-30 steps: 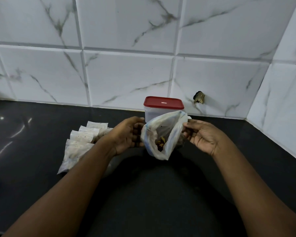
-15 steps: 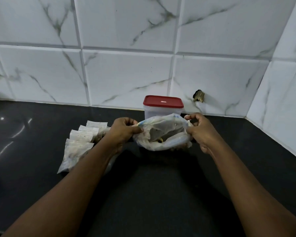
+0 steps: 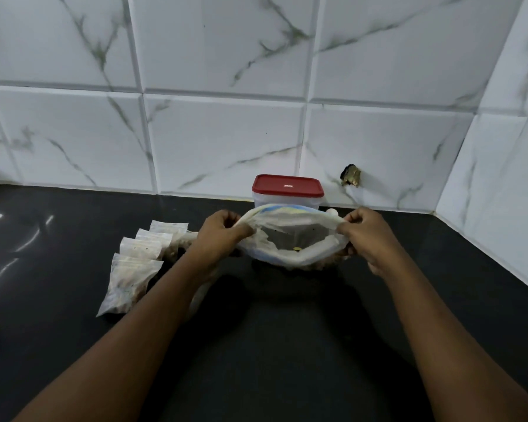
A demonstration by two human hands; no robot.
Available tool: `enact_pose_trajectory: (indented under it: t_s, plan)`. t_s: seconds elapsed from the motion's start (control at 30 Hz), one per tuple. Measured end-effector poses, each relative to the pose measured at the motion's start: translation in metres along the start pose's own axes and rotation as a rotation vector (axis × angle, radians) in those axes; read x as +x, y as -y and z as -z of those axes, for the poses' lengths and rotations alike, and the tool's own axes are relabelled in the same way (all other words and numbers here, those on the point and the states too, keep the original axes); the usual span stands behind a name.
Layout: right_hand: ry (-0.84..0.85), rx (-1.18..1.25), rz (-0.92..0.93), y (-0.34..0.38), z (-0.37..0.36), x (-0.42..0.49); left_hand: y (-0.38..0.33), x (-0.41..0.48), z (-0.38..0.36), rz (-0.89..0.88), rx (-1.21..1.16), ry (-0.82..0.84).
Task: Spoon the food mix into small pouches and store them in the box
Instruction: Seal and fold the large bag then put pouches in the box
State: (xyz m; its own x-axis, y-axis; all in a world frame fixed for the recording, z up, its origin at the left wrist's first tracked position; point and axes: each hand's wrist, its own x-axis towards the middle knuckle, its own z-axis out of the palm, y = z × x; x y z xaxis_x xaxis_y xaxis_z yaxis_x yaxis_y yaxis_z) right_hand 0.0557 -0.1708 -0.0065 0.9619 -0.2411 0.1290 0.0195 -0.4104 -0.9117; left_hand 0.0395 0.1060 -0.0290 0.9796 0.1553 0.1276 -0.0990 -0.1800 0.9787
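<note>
A large white plastic bag (image 3: pixel 290 226) of food mix sits on the black counter with its mouth stretched wide. My left hand (image 3: pixel 223 236) pinches the bag's left rim and my right hand (image 3: pixel 366 236) pinches the right rim. A little brown and yellow mix shows inside the bag. Just behind the bag stands a clear plastic box with a red lid (image 3: pixel 288 186), closed. Several small filled pouches (image 3: pixel 134 260) lie overlapping on the counter to the left of my left arm.
The black counter (image 3: pixel 287 345) runs to a white marble-tiled wall at the back and on the right. A small white round object (image 3: pixel 423 212) peeks out behind the bag's right rim. A dark chipped hole (image 3: pixel 351 175) marks the wall tile.
The bag was held up and tilted with its mouth narrow; both hands have lowered it onto the counter and pulled its mouth wide apart sideways.
</note>
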Motion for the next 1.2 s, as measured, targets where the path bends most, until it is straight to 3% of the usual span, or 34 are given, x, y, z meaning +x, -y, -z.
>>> enact_pose_trajectory:
  t_s: [0.1, 0.23, 0.3, 0.37, 0.47, 0.63, 0.77, 0.93, 1.03, 1.2]
  plan:
    - [0.091, 0.143, -0.026, 0.000, -0.004, 0.003, -0.013, -0.006, -0.003, 0.152, -0.349, 0.225]
    - [0.163, 0.264, -0.045, 0.000, -0.004, 0.000, -0.016, -0.005, 0.003, 0.242, -0.589, 0.309]
    - [0.118, 0.159, 0.054, 0.001, -0.003, -0.003, -0.015, -0.004, 0.003, 0.224, -0.587, 0.317]
    - [0.004, -0.149, 0.264, 0.003, -0.002, -0.006, -0.014, -0.004, -0.001, 0.203, -0.572, 0.259]
    - [-0.053, -0.380, 0.456, 0.006, -0.004, -0.009, -0.013, -0.006, -0.004, 0.153, -0.426, 0.066]
    - [-0.131, -0.499, 0.472, 0.003, 0.000, -0.003, -0.002, -0.001, 0.005, -0.119, 0.164, -0.286]
    - [-0.187, -0.569, 0.440, 0.002, -0.003, -0.005, -0.001, -0.004, -0.001, -0.323, 0.510, -0.330]
    - [-0.240, -0.629, 0.470, 0.007, -0.002, -0.005, -0.002, -0.004, -0.007, -0.303, 0.483, -0.324]
    - [-0.209, -0.475, 0.349, 0.007, 0.002, -0.004, 0.000, -0.004, -0.005, -0.269, 0.370, -0.301]
    - [0.150, 0.322, 0.010, 0.016, 0.007, -0.008, -0.004, -0.001, -0.003, -0.059, -0.068, -0.206]
